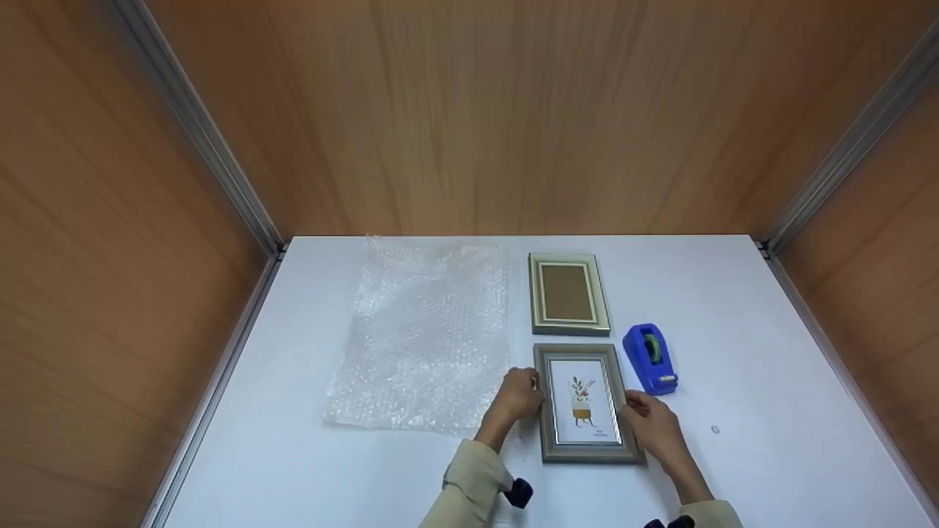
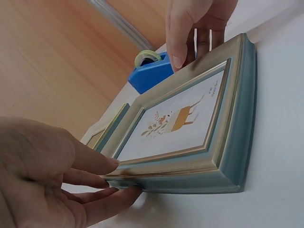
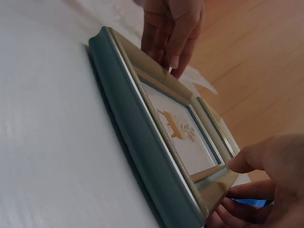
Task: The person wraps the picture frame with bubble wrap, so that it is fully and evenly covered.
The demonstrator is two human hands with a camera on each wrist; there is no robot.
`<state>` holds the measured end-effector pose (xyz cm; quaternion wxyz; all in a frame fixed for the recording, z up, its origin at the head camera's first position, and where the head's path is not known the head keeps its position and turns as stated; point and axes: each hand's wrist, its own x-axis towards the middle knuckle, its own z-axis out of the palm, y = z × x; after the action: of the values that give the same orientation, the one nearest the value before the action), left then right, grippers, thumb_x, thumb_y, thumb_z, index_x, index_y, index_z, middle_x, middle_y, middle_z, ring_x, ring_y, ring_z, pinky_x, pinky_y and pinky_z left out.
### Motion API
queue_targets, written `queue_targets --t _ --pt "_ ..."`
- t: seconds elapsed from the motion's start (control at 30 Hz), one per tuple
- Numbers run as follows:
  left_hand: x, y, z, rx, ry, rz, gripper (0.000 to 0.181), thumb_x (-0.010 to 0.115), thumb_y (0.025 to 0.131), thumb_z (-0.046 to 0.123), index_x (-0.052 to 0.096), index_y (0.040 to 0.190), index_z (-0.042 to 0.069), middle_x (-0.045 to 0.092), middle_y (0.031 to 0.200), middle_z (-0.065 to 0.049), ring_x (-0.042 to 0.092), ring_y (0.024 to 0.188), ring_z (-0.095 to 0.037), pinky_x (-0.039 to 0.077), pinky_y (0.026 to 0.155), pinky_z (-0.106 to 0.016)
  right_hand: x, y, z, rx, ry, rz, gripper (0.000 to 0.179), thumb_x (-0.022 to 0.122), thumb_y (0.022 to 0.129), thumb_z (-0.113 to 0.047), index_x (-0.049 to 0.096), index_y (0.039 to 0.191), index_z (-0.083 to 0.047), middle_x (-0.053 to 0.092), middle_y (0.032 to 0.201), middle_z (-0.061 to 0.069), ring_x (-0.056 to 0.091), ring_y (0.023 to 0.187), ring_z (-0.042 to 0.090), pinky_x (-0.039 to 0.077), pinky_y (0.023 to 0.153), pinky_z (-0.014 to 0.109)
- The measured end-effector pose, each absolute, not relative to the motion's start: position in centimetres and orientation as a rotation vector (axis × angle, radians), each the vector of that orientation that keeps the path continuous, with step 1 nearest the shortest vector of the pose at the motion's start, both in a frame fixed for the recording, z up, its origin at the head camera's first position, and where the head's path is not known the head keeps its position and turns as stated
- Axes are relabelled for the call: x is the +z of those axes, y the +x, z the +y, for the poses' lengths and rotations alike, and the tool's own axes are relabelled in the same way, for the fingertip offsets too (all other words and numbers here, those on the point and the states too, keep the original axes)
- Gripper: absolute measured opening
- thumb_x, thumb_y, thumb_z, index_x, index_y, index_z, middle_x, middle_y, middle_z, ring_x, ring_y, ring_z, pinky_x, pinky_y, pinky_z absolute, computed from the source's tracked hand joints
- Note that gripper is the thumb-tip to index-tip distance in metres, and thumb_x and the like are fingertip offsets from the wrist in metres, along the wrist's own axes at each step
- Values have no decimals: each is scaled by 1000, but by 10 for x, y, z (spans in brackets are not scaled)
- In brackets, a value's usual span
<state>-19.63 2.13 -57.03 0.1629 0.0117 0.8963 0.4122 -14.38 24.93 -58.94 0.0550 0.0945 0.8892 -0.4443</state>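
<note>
A grey-brown picture frame (image 1: 549,425) with a print of a plant in a yellow pot lies face up on the white table. My left hand (image 1: 519,394) holds its left edge; in the left wrist view the thumb (image 2: 102,163) rests at the face and the other fingers sit along the side. On the opposite edge, my right hand (image 1: 651,424) grips with its thumb (image 3: 242,161) on the front and fingers curled at the side. Just behind it lies a second, paler gold frame (image 1: 568,328) with a plain brown inside.
A sheet of bubble wrap (image 1: 425,337) is spread left of the frames. To their right stands a blue tape dispenser (image 1: 645,359), and a small clear bit (image 1: 715,430) lies farther right. Wooden panels (image 1: 469,117) wall in the table (image 1: 293,477) at the back and sides.
</note>
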Motion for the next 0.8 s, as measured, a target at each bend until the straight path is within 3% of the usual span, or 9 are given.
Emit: queue_targets --t 0.17,0.4,0.8 --pt "-568 -194 21 1281 -53 2510 34 59 79 0 60 113 -3 58 82 -9 56 62 -16 48 49 -26 -587 -141 248 -1432 274 2652 47 54 91 -16 44 135 -4 56 120 21 53 112 36 45 91 46" --pt "-564 -195 20 1472 -157 2428 48 59 82 4 51 129 5 64 99 -14 61 78 -18 53 63 -30 -580 -144 250 -1461 277 2595 53 50 92 -16 35 142 -11 48 130 21 48 118 38 45 92 45" --pt "-564 -199 11 1632 -150 2401 54 63 82 6 47 133 7 64 101 -12 64 87 -17 53 69 -27 -569 -151 244 -1576 246 2549 52 49 94 -13 34 143 -16 42 135 16 47 120 34 43 96 43"
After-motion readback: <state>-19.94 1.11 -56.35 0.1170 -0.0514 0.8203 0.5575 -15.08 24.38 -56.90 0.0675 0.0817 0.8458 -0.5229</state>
